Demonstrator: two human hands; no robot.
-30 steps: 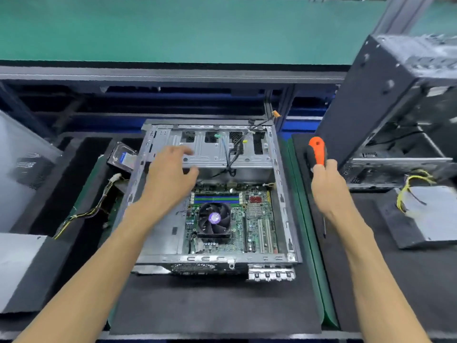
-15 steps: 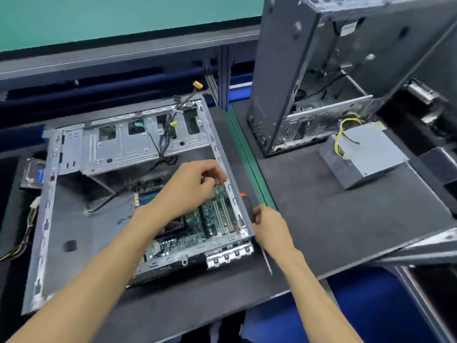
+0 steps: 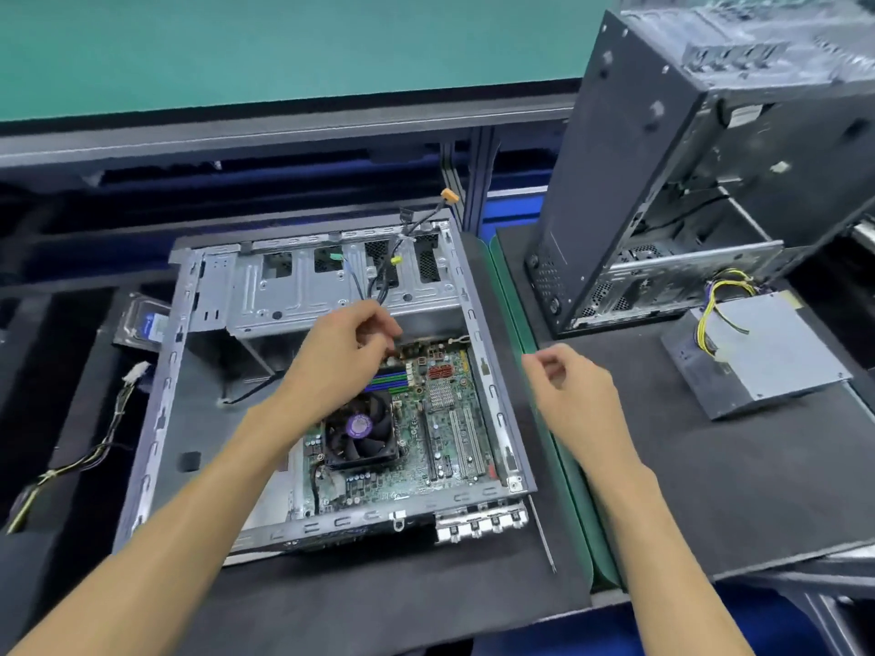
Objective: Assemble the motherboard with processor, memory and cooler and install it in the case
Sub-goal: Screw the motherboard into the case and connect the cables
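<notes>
Inside 1 open steel case (image 3: 303, 295): 1 green motherboard (image 3: 445, 419), 1 round black-finned cooler (image 3: 361, 435); my left hand (image 3: 341, 352) pinches cables (image 3: 374, 286), right hand (image 3: 568, 390) loosely curled, holding nothing.

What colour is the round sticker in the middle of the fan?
Purple. The cooler fan's sticker shows best in the head view.

Case (image 3: 199, 324) open, flat, centre frame. Motherboard (image 3: 440, 419) seated in its lower right, green. Black fan cooler (image 3: 360, 435) mounted; blue-green memory (image 3: 390, 378) sticks above it, partly hidden.
</notes>
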